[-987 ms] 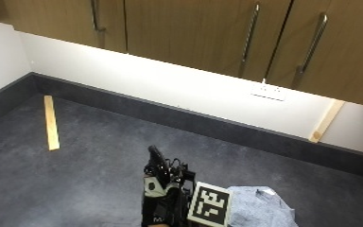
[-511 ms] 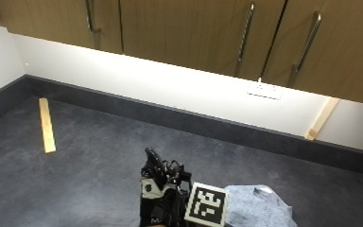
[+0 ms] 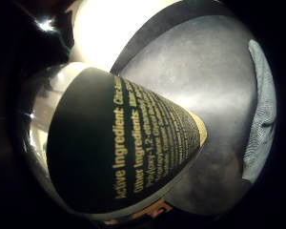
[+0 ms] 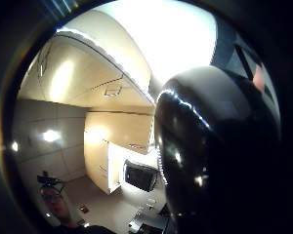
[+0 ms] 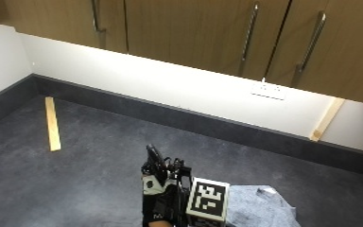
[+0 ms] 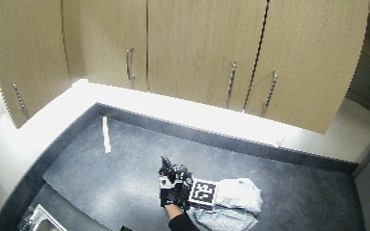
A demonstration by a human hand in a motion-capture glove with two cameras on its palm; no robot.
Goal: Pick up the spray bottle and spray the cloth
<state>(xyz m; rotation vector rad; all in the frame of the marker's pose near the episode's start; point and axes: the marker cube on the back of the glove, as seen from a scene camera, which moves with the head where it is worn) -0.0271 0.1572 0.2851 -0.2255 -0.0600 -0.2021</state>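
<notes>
hand: gloved right hand over the dark countertop, near front edge; fingers wrapped round the spray bottle, clamped on it
bottle: held upright in hand; black nozzle end pokes up above the glove in outside view. Little-finger palm view: dark label w/ yellow text ("Active Ingredient", "Other Ingredients") fills most of frame, pale bottle body beside it. Thumb palm view: shiny black rounded part of bottle close to palm
cloth: grey cloth crumpled on countertop, just beside hand on its right; also seen at edge of little-finger palm view, lying on counter past the bottle
bottle vs cloth: apart; can't tell where nozzle points
wood strip: pale strip flat on counter, well apart to left; 2nd strip leans on back wall at right
cabinets: wood doors w/ bar handles above the counter
</notes>
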